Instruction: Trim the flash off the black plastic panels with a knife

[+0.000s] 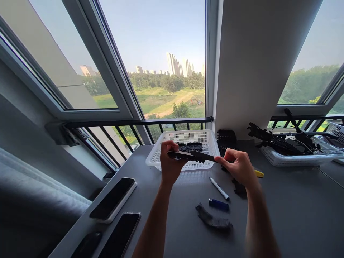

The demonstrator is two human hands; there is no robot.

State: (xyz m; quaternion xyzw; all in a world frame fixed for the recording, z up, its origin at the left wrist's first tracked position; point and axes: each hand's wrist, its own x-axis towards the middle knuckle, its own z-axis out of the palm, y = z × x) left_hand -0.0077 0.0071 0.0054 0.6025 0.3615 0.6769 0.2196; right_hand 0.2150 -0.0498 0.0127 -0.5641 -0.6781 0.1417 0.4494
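Indoors, left hand point(169, 164) and right hand point(238, 167) hold a strip point(194, 155) above grey tabletop point(285, 215).

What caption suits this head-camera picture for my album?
Left hand and right hand hold a black strip over a table by a white basket.

Matt grey counter point(282, 215); white plastic mesh basket point(185, 138); glossy glass-faced phones point(113, 199); shiny blue plastic lighter point(218, 204); rough, charred-looking black scrap point(213, 220).
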